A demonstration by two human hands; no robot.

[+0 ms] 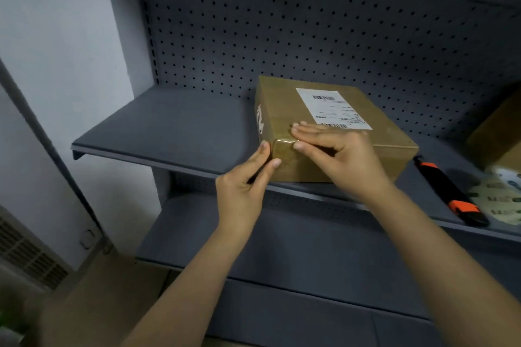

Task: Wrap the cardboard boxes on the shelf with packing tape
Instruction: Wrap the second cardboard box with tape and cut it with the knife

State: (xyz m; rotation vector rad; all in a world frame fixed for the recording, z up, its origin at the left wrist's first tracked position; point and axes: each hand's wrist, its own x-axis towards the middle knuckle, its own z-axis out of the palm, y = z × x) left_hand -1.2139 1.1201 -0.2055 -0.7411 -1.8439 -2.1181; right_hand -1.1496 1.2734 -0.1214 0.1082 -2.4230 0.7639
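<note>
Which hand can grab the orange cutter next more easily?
Probably the right hand: the orange cutter lies on the shelf to the right of the box, on that hand's side. The left hand touches the box's left front corner and would have to cross over.

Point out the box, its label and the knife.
box (282,110): head view, bare top face left of the label.
label (332,108): head view, middle of the white sheet.
knife (446,186): head view, black middle of the handle.
</note>
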